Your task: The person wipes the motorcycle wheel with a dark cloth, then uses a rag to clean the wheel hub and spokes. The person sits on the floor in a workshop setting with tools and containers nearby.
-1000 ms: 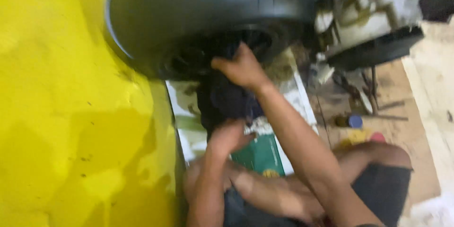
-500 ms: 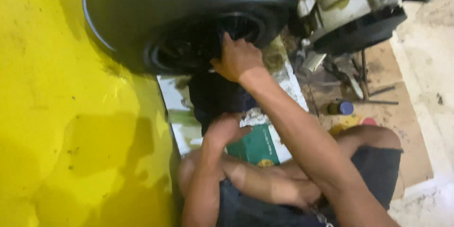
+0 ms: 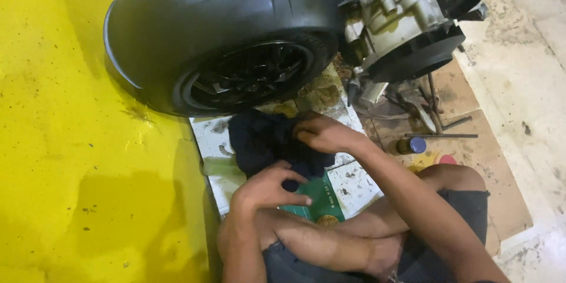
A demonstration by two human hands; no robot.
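Centre frame: dark blue cloth (image 3: 265,141), grasped by right hand (image 3: 321,134) at its right edge and left hand (image 3: 268,187) below; black wheel (image 3: 250,73) above.

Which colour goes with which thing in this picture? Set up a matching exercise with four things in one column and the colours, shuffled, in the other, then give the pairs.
Things:
1. cloth under both hands
2. wall
3. wheel rim
4. cap of the small bottle

Colours:
A. yellow
B. black
C. dark navy
D. blue

Pairs: 1-C, 2-A, 3-B, 4-D
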